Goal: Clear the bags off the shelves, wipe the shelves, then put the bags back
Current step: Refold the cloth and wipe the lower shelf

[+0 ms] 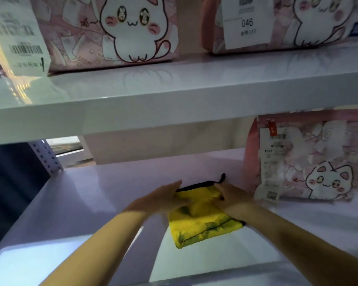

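Biggest risk here, I'd say, is the bag (310,159) standing at the right end of the lower shelf (104,195). It sits close to the right hand (231,197), so a wide wipe that way could shove it along or tip it over, and the patch under it would go unwiped anyway. It probably needs to come off first. The cloth (200,221) is also folded into a thick pad with dark grubby marks, so it may just smear dirt around if that side goes face down.

Both hands are on the far end of the cloth. The left hand (165,198) lies on the left corner with fingers fairly straight, more pressing than gripping. The right hand sits on the right corner with its fingers bent over the black hem; it looks like a pinch, though the blur makes that hard to confirm. Most of the cloth trails back toward the person, flat on the shelf, between the two forearms.

Two more bags (120,32) stand on the upper shelf (174,96), well clear of the hands.
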Demonstrator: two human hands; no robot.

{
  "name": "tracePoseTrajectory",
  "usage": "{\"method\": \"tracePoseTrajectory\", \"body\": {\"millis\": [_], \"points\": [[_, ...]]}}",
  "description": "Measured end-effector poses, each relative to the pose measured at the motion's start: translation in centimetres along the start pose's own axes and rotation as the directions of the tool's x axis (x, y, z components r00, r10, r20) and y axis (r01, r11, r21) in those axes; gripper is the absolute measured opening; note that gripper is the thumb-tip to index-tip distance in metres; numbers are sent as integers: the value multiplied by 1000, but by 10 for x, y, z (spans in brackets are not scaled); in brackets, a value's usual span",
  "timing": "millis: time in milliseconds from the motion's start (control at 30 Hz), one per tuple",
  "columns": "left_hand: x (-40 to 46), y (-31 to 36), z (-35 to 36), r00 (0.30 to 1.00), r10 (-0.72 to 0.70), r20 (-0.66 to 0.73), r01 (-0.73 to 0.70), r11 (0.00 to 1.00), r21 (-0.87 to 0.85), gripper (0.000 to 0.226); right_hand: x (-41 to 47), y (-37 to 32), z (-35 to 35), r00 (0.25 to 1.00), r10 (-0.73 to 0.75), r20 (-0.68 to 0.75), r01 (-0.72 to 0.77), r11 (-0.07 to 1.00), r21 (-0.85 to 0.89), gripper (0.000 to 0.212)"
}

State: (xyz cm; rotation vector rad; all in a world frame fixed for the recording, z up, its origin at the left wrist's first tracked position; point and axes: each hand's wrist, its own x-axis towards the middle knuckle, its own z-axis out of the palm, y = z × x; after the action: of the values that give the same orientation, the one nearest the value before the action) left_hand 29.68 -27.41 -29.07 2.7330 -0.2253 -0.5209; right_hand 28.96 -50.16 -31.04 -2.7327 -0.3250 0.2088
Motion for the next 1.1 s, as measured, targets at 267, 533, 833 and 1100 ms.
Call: {"method": "tracePoseTrajectory", "body": {"millis": [267,533,833,1100], "points": [[50,41,0,998,49,-30,-50,999,-19,49,-46,12,18,985,115,-128,-116,993,-1,82],[62,47,-11,990,93,105,-69,975,-209,44,-49,7,11,911,413,-6,-403,892,204,52],[17,21,-71,954,243,-177,-300,754,-584,21,-27,-23,-50,932,348,-106,-207,747,632,9],[-2,-44,-80,958,130,-257,-264,752,-604,12,-7,-66,-80,968,142,-205,69,638,767,25]]}}
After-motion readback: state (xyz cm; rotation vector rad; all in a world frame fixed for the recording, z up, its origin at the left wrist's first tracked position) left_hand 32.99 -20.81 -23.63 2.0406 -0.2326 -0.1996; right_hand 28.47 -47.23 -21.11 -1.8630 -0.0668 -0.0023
